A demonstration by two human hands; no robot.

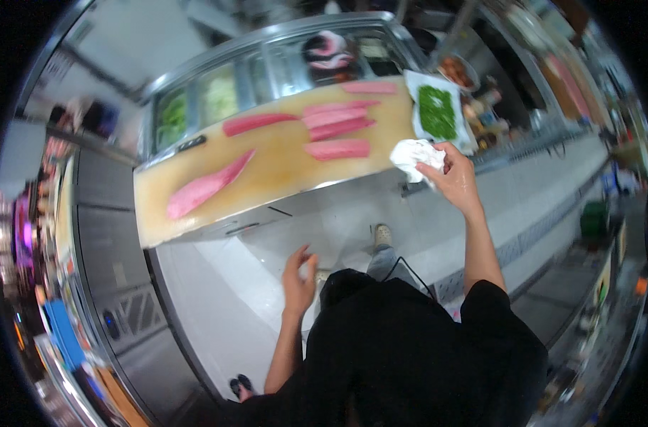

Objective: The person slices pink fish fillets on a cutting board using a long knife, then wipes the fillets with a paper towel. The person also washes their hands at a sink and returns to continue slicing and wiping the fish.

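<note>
In my right hand [454,179] is a crumpled white cloth or paper towel [416,157], held just off the near right corner of a long cutting board [270,160]. My left hand [300,275] hangs over the floor in front of the counter, fingers loosely curled and apart, holding nothing. Several pink and red strips of raw fish or meat lie on the board. One tapered piece [209,187] rests at the left, a long strip [257,123] behind it, and a group [337,120] with a single block [337,150] towards the right.
Behind the board, steel wells hold shredded green [172,115] and pale [217,93] vegetables. A white-lined tray of chopped greens [437,112] stands at the board's right end, near a bowl of brown food [456,72]. A steel refrigerator [110,251] is left; another person's feet [241,384] show lower left.
</note>
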